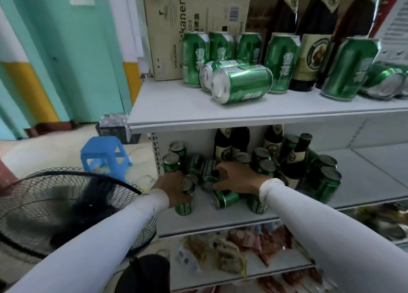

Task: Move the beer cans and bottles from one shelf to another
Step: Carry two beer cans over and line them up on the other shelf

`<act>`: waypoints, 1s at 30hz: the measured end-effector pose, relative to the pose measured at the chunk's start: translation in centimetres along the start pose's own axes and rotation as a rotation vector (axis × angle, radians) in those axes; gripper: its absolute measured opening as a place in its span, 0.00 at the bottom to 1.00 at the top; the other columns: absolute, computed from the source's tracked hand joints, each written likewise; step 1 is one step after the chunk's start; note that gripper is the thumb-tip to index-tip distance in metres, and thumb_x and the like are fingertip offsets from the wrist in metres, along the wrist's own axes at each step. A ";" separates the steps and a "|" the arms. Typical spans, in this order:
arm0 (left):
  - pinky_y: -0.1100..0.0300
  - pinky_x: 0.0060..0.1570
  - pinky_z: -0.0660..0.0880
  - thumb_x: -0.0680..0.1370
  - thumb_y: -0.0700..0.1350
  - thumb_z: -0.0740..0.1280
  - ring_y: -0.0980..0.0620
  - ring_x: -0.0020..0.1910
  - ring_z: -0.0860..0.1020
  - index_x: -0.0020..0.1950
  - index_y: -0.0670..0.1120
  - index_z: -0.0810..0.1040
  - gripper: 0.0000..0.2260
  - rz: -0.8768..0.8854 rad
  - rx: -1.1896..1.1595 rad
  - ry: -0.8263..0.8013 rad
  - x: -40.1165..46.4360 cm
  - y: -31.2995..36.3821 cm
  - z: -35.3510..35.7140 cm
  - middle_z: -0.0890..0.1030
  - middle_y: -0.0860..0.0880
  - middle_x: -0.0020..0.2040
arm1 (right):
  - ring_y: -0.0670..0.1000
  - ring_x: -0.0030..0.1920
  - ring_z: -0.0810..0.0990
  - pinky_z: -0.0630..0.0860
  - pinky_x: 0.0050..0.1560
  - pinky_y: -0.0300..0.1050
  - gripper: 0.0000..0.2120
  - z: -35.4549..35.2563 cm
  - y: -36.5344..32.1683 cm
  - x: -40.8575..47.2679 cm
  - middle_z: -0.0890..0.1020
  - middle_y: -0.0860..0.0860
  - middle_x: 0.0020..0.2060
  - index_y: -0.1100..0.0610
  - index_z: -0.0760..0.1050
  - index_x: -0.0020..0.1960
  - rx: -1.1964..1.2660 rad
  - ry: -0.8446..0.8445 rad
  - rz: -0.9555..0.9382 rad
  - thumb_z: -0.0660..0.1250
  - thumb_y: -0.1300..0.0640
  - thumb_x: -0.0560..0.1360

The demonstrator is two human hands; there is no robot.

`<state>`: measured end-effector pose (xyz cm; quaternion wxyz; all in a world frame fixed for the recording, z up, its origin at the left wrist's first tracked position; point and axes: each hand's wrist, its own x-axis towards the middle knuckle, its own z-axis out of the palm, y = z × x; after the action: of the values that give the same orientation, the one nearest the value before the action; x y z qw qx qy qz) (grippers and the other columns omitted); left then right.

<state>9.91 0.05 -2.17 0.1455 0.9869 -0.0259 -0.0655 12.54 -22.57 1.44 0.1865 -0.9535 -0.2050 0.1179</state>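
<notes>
Green cans (223, 182) crowd middle shelf (220, 221) | left hand (171, 187) wraps upright can (185, 201) | right hand (236, 177) curls onto lying can (208, 174) | lift straight, avoid bumping bottles (224, 145)

The cans (241, 84) are bright green with silver ends and white lettering. The bottles (309, 56) are dark brown — nearly black — with cream labels bearing a round dark-rimmed emblem. The shelf (198, 113) is pale grey. The box (167, 32) is plain tan cardboard with dark print. Both sleeves (320, 222) are white. The stool (103, 155) is sky blue, the fan guard (66, 204) black wire mesh. The wall (66, 60) is turquoise with a yellow band — the packets (254, 246) below are reddish and yellow.
</notes>
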 end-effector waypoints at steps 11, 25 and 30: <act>0.56 0.46 0.72 0.66 0.59 0.71 0.44 0.52 0.76 0.55 0.47 0.70 0.24 -0.116 -0.005 0.057 -5.3 -4.0 0.2 0.76 0.47 0.54 | 0.57 0.60 0.78 0.75 0.56 0.48 0.34 2.9 -6.8 10.6 0.77 0.55 0.64 0.55 0.67 0.70 -0.056 0.062 -0.175 0.72 0.40 0.71; 0.58 0.47 0.71 0.67 0.56 0.72 0.45 0.51 0.76 0.54 0.47 0.71 0.23 -0.182 -0.072 0.110 -5.8 -3.3 0.4 0.76 0.48 0.53 | 0.54 0.56 0.78 0.74 0.52 0.44 0.33 3.9 -5.6 14.3 0.79 0.53 0.59 0.56 0.72 0.63 0.016 -0.012 -0.266 0.78 0.42 0.64; 0.59 0.45 0.71 0.66 0.56 0.73 0.46 0.50 0.76 0.53 0.48 0.71 0.22 -0.184 -0.067 0.100 -5.6 -3.2 0.2 0.77 0.49 0.51 | 0.51 0.56 0.78 0.74 0.56 0.43 0.28 1.6 -5.4 13.4 0.79 0.51 0.57 0.56 0.74 0.64 -0.113 -0.237 -0.419 0.79 0.53 0.67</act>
<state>4.42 3.44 -2.59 0.1728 0.9817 0.0741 -0.0300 22.09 -11.74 0.21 0.1280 -0.8786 -0.4251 0.1761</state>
